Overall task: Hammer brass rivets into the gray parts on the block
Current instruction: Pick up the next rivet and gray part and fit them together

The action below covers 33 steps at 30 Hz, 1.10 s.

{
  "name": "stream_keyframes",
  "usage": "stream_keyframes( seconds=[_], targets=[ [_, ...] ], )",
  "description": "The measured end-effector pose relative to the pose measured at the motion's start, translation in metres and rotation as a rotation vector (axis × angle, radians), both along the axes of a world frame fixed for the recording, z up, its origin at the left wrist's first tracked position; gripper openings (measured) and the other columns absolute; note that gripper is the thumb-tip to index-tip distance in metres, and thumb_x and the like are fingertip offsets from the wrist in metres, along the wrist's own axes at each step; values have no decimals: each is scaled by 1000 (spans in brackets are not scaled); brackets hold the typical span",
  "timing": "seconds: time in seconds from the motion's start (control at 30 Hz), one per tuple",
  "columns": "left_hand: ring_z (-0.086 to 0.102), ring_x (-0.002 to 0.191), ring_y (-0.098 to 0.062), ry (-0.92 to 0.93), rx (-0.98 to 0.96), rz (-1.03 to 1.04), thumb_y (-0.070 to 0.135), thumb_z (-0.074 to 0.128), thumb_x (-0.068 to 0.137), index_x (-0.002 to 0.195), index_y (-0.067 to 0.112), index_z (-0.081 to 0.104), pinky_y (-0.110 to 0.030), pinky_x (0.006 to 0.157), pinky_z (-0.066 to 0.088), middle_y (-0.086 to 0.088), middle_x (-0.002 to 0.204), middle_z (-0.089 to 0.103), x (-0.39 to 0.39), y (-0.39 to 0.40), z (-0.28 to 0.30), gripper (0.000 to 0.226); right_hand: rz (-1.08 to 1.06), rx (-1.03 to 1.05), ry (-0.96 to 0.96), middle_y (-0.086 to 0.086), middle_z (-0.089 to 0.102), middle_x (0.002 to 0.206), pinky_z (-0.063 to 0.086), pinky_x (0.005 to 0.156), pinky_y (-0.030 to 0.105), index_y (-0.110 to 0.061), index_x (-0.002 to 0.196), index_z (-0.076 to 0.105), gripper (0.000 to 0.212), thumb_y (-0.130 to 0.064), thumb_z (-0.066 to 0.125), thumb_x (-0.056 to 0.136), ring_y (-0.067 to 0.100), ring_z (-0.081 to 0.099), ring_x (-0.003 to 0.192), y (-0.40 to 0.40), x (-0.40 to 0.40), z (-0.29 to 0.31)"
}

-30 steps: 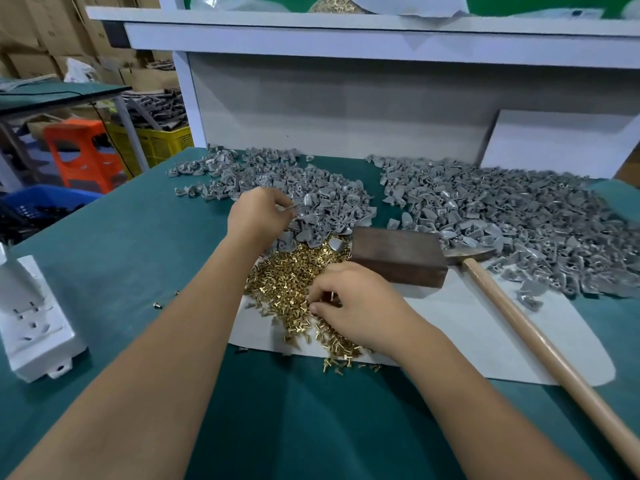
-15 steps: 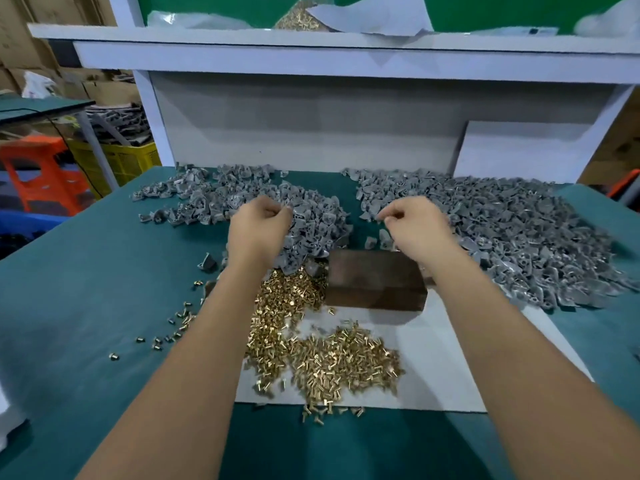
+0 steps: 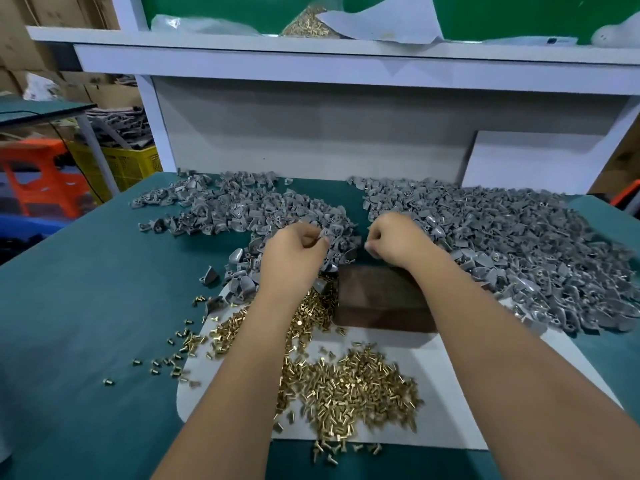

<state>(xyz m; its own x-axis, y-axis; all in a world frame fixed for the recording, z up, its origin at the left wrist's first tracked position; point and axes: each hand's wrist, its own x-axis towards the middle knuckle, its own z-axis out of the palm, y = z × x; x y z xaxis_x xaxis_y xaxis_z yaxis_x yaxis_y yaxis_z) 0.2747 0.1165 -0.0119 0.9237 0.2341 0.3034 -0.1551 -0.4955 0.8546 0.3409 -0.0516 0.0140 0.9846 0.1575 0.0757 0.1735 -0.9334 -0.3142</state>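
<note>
The head view looks down on a teal-covered workbench where both hands work beyond a dark brown rectangular wooden block. The left hand has its fingers curled and seems to pinch a small gray moulded part at the edge of the left pile of gray parts. The right hand is also curled, fingertips together just beyond the block's far edge; whether it holds a rivet or a part cannot be told. A bigger heap of gray parts spreads to the right.

The loose brass rivets lie scattered on a white sheet in front of the block, with another band of them running under the left forearm and strays out on the teal cover. They are probably light, hard and smooth, apt to roll or slip, so each is best pinched by its shank with the head up. The gray parts look stiff and light, with curved backs; they likely need holding by the edges so the hole sits flat on the block.

The block's top appears bare, so no part is yet seated. No hammer shows in this frame. The right forearm crosses the block's right side. A white shelf hangs above, and an orange stool and yellow crate stand off to the left.
</note>
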Motion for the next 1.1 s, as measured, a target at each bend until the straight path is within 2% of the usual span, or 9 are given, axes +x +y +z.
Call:
stream_keyframes(
  seconds=[0.13, 0.23, 0.47, 0.6, 0.67, 0.73, 0.8, 0.9, 1.1],
  targets=[
    [63, 64, -12, 41, -9, -5, 30, 65, 90, 85, 28, 70, -29, 67, 54, 8, 71, 70, -1, 6, 3, 8, -200, 567, -290, -7, 66, 74, 47, 59, 26, -21, 79, 67, 19, -25, 58, 95, 13, 61, 67, -16, -24, 14],
    [65, 83, -10, 53, 84, -49, 31, 66, 89, 100, 29, 72, -28, 77, 52, 14, 82, 66, -5, -4, 5, 13, -263, 706, -422, -12, 64, 72, 43, 58, 25, -29, 77, 63, 18, -29, 58, 94, 8, 60, 67, -27, -49, 18],
    [58, 96, -28, 254, 694, 117, 27, 59, 82, 73, 16, 65, -43, 95, 39, 0, 69, 60, -14, 12, 17, 16, 11, 261, -185, -13, 64, 80, 50, 70, 32, -27, 78, 66, 14, -31, 61, 91, 9, 59, 78, -25, -92, -3],
    [36, 131, -33, 331, 869, 51, 38, 56, 88, 100, 20, 67, -47, 103, 32, -5, 106, 65, -20, 20, 22, 24, 91, 139, -187, -9, 58, 98, 49, 83, 36, -29, 103, 67, 15, -36, 60, 91, 13, 55, 94, -17, -104, -5],
    [32, 132, -31, 257, 808, 50, 33, 56, 85, 115, 27, 66, -47, 104, 27, -4, 120, 63, -23, 19, 25, 32, 44, 251, -292, -8, 58, 99, 49, 83, 35, -29, 103, 67, 16, -36, 60, 91, 12, 55, 93, -15, -115, 1],
    [34, 131, -28, 109, 599, 16, 27, 55, 86, 118, 33, 67, -46, 104, 23, 3, 123, 64, -27, 11, 27, 34, 80, 331, -221, -12, 62, 85, 50, 75, 31, -28, 84, 69, 6, -32, 65, 87, 8, 58, 82, -12, -129, 11],
    [42, 128, -22, 11, 405, -48, 20, 53, 90, 110, 37, 70, -43, 103, 21, 13, 118, 67, -30, -5, 29, 31, 211, 215, 42, -12, 65, 76, 48, 65, 26, -26, 75, 71, 8, -31, 71, 82, 6, 60, 73, -4, -146, 19],
    [51, 123, -16, -43, 324, -150, 13, 51, 92, 103, 38, 72, -42, 109, 24, 21, 105, 67, -34, -30, 25, 33, 319, -91, 251, -6, 66, 78, 52, 65, 29, -23, 89, 71, 17, -31, 77, 75, 13, 62, 73, 13, -165, 12],
    [52, 123, -20, -51, 247, -206, -2, 45, 90, 106, 27, 74, -50, 108, 36, 17, 98, 62, -39, -38, 0, 44, 348, -47, 99, 7, 66, 88, 55, 73, 41, -13, 87, 69, 10, -8, 66, 78, 26, 61, 82, 21, -165, -12]
  ],
)
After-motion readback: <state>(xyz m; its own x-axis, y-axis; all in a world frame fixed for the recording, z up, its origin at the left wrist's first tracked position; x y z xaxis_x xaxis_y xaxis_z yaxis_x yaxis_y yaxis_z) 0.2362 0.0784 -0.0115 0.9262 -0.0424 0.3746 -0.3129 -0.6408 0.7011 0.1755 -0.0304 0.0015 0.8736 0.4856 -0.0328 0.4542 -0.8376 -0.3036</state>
